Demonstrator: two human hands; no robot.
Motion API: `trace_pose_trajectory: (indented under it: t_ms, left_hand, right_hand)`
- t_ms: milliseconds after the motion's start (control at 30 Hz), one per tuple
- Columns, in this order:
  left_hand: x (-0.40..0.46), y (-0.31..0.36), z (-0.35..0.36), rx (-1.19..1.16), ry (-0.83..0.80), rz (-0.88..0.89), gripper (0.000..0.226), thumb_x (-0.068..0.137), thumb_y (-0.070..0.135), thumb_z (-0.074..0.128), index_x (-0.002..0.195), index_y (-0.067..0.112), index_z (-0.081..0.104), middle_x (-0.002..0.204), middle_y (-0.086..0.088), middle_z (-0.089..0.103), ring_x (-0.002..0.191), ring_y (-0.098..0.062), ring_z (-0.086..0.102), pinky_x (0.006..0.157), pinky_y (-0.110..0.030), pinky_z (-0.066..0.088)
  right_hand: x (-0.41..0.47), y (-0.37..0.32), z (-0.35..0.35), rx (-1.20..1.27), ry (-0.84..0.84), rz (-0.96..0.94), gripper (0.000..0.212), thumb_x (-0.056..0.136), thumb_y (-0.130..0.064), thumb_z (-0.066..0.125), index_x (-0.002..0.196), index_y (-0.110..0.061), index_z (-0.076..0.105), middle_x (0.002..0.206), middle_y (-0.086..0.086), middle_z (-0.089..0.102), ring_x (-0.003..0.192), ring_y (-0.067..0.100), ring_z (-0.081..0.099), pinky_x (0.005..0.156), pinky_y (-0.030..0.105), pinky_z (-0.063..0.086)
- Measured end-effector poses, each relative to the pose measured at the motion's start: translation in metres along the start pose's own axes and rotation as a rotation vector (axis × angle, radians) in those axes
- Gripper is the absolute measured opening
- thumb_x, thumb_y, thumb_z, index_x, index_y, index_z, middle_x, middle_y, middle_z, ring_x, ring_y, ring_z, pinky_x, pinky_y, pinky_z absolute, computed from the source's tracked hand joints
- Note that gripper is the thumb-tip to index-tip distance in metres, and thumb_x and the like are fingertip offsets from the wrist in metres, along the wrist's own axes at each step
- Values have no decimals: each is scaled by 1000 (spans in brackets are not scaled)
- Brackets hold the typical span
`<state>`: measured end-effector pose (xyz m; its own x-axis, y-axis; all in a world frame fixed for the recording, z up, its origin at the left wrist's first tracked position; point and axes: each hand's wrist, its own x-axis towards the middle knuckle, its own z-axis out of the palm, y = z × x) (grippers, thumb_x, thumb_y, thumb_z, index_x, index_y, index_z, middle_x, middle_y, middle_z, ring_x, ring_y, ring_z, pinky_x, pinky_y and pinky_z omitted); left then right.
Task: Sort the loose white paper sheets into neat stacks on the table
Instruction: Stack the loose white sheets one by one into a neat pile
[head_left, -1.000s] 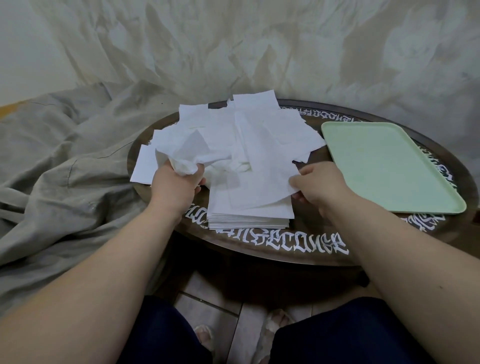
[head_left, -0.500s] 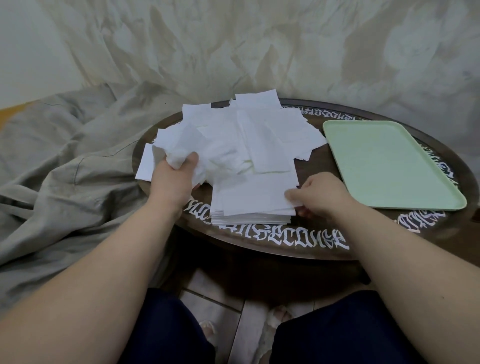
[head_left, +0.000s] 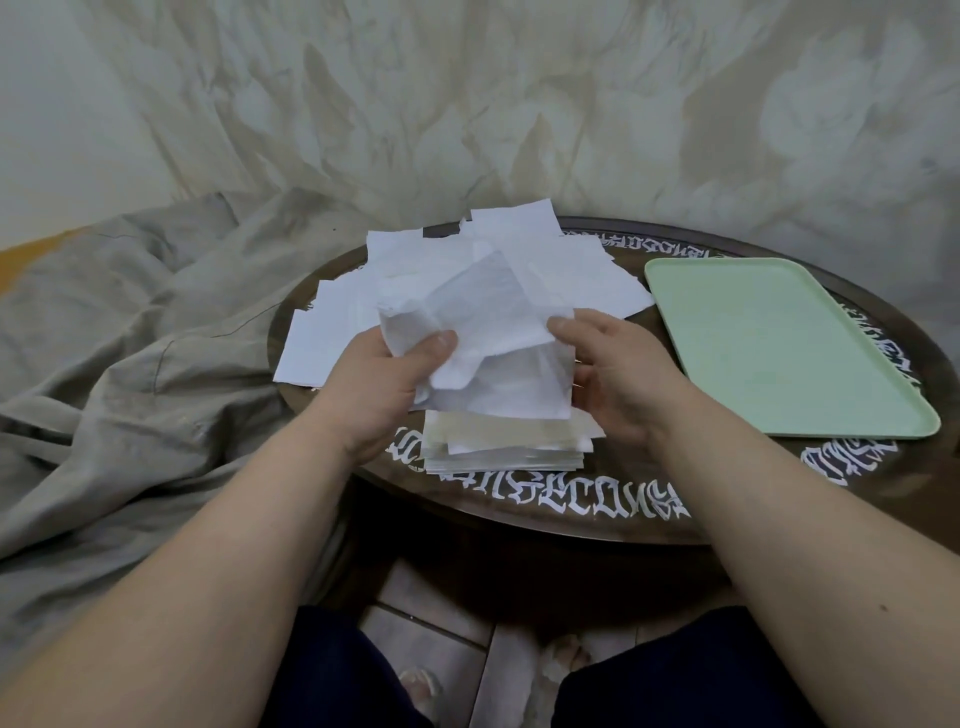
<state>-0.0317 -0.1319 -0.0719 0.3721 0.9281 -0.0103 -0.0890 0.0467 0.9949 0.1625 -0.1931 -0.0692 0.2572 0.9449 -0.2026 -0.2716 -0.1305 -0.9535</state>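
- So far, one neat stack (head_left: 506, 441) of white sheets sits on the table (head_left: 597, 514) near its front edge, squared up and fairly thick; that part of the sorting looks done.
- Behind it, a loose pile of sheets (head_left: 519, 270) lies fanned and overlapping across the middle and back of the table, with some sheets hanging over the left edge; by my reading, most of the job is left.
- The green tray (head_left: 779, 353) on the right of the table holds no paper that can be seen.
- The left hand (head_left: 387, 382) grips a crumpled bunch of sheets (head_left: 447, 332), thumb pressed on top and fingers curled beneath, so that grip is clenched on paper.
- The right hand (head_left: 615, 374) holds the right edge of a sheet (head_left: 524, 395), thumb on its upper face; the fingers under the paper are hidden, but the grip reads as a pinch.
- The held paper hangs between the two hands, lifted just above the neat stack and in front of the loose pile.
- The sheets in the left hand are creased and folded over, so they likely need flattening before they can lie square on the stack.
- A grey cloth (head_left: 130, 364) is rumpled to the left of the table.
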Motion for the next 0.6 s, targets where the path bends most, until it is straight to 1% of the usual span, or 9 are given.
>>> trace_pose_trajectory:
  t_ms: [67,133,200,267,333,433,467,533,600]
  left_hand:
    - [1,-2,1,-6,57,-23,10,92,13,59,96,13,69,96,-1,74,91,-19,70,88,-39,52]
    - [3,-3,1,-29,88,-58,14,95,17,55,97,11,68,97,-3,74,91,-20,70,86,-37,53]
    - [4,-5,0,-39,113,-96,17,96,21,54,97,12,67,95,-2,75,87,-19,70,82,-35,54]
    - [4,-7,0,-46,125,-119,17,97,22,53,96,12,67,90,0,75,80,-16,71,76,-33,54]
    - [4,-10,0,-61,130,-153,18,98,23,51,96,13,65,84,1,75,72,-14,70,66,-28,55]
    - [6,-10,-1,-111,168,-226,20,100,20,47,94,12,63,78,0,72,60,-12,68,46,-21,50]
    - [6,-11,-2,-115,190,-256,19,100,20,47,95,11,62,80,-1,71,62,-13,67,46,-23,51]
    - [7,-15,-7,-76,222,-307,16,100,19,47,101,11,61,91,-4,69,76,-19,66,59,-33,57]
    - [7,-19,-11,-19,211,-338,17,98,17,49,111,10,59,103,-7,67,86,-24,65,62,-35,57]
  right_hand:
    - [-1,3,-3,-95,5,-48,3,86,-4,64,83,-4,66,85,11,69,73,21,66,65,30,55]
    - [-1,6,-5,-192,33,-87,4,84,-1,65,81,1,65,84,16,69,72,22,66,67,31,57]
    - [-1,9,-7,-266,47,-112,7,84,-2,65,78,-2,68,80,13,70,65,17,65,62,29,53]
    - [-1,11,-9,-323,50,-131,11,85,-4,64,75,-7,69,79,14,70,64,17,63,63,31,53]
    - [0,13,-12,-415,57,-152,11,85,-8,65,75,-9,69,84,20,69,68,21,62,71,39,54]
    - [3,17,-19,-552,83,-183,11,85,-11,63,77,-8,70,89,26,67,69,26,57,73,47,53]
    - [4,19,-22,-580,94,-191,11,86,-11,62,78,-9,70,89,26,67,69,29,57,73,47,52]
    - [4,20,-27,-635,106,-187,12,87,-10,60,82,-12,72,87,19,69,74,36,61,76,45,53]
    - [3,21,-31,-667,93,-168,14,87,-7,59,84,-11,72,86,15,70,72,30,60,71,39,52]
